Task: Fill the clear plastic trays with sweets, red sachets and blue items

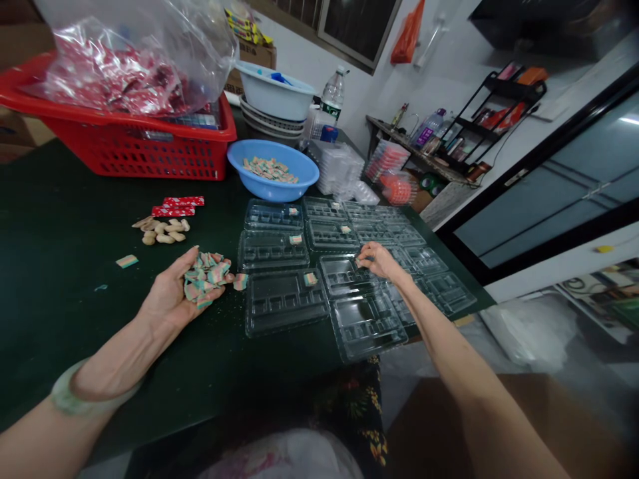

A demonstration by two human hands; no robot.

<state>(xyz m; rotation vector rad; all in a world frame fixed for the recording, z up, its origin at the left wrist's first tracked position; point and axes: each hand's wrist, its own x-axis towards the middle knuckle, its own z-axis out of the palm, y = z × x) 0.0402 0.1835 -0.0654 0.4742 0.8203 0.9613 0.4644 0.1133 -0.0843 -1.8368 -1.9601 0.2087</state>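
Several clear trays (pixel 279 303) hold single candies (pixel 310 279); open left hand (pixel 170 296) cups more, right hand (pixel 382 263) fingers (pixel 368 253) pinched shut.

A single camera worn on the person's head looks forward and down across the dark table (pixel 60 266). It sits close. Both forearms enter from the near edge, with the left hand (pixel 172 296) left of centre and the right hand (pixel 382 263) just right of it. The wide lens bends the far room, which tilts down to the right.
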